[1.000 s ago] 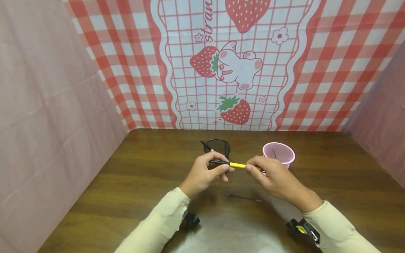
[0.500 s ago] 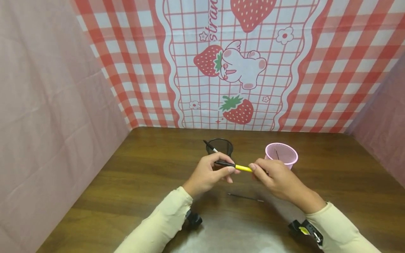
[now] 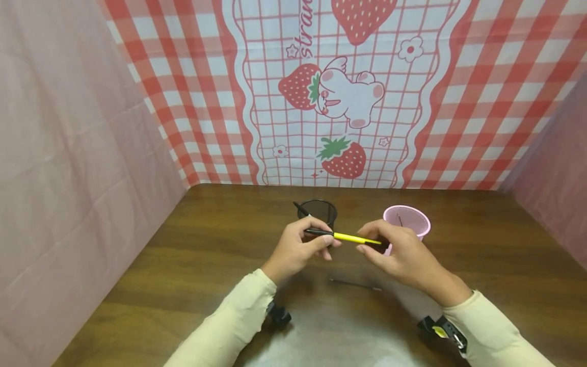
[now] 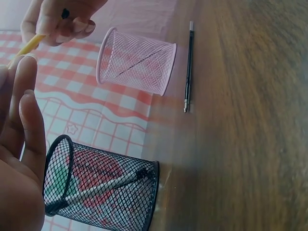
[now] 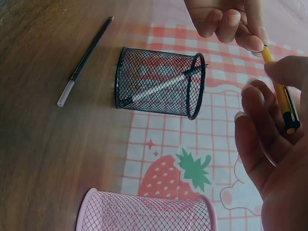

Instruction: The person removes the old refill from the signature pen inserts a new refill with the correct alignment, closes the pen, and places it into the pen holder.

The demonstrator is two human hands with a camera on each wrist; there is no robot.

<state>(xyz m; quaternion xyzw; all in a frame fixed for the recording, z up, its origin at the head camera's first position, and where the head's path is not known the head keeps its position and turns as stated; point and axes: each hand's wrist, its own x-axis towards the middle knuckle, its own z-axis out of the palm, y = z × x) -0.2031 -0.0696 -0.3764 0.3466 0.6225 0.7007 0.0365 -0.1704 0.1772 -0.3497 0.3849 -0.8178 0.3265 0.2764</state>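
Note:
A yellow-and-black ballpoint pen [image 3: 349, 237] spans the space between my hands, lying nearly level. My left hand [image 3: 293, 250] pinches its black end between thumb and fingers. Around the clip end, my right hand [image 3: 403, 255] has its thumb and fingers spread apart, with the pen running between them; in the right wrist view its thumb overlaps the barrel, and contact is unclear. The black clip end [image 5: 290, 122] shows near the right palm. Below the hands a thin dark pen refill [image 3: 355, 285] lies on the table.
Behind the left hand stands a black mesh pen cup [image 4: 108, 185] with a black-and-white pen [image 5: 161, 86] leaning in it. A pink mesh pen cup [image 4: 139, 60], holding a thin dark stick, stands behind the right hand. Checked cloth [image 3: 206, 102] hangs beyond the wooden table [image 3: 183, 270].
My right thumb and fingers have spread from their pinch on the pen, so more of its yellow barrel and clip end shows. The left hand keeps its hold.

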